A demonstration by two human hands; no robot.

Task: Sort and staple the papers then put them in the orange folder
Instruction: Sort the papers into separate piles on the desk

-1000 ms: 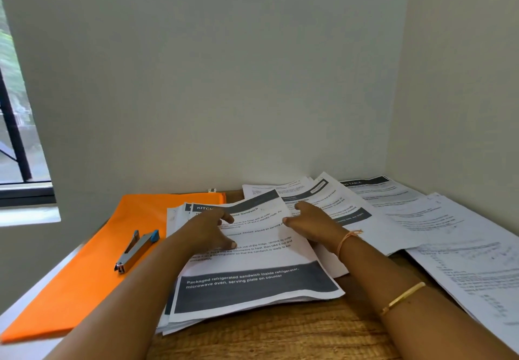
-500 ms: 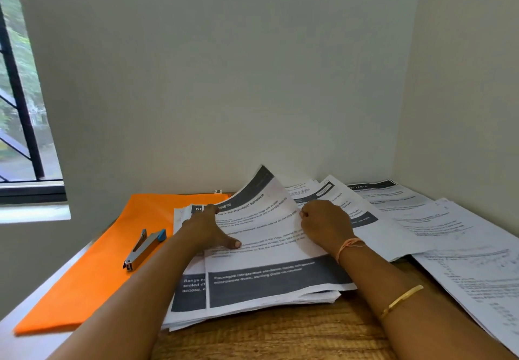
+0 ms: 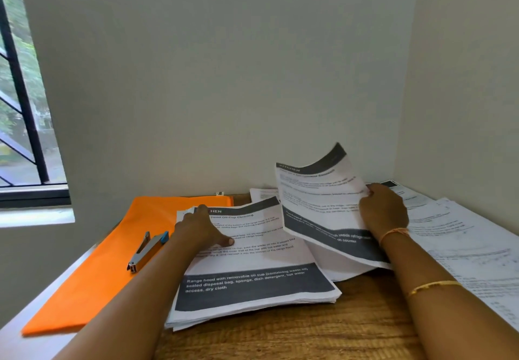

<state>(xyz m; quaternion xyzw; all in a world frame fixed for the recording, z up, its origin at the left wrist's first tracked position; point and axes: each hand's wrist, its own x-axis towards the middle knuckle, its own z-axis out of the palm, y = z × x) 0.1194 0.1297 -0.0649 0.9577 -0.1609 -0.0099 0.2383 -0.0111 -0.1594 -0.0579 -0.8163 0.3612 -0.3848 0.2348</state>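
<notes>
A thick stack of printed papers [image 3: 252, 289] with dark header bands lies in the middle of the wooden table. My left hand [image 3: 200, 229] presses down flat on its top sheet. My right hand [image 3: 383, 212] grips the right edge of one printed sheet [image 3: 317, 199], which curls up off the table to the right of the stack. The orange folder [image 3: 92, 275] lies flat on the left. On it rests a silver stapler [image 3: 147, 251] with a blue end.
More printed sheets [image 3: 463, 241] are spread over the right side of the table up to the corner wall. Bare wooden table [image 3: 280, 337] shows near me. A window with a dark frame [image 3: 25, 106] is on the left.
My right hand has lifted the top sheet off the stack and carried it to the right, uncovering the sheet beneath. My left hand stayed pressing on the stack.
</notes>
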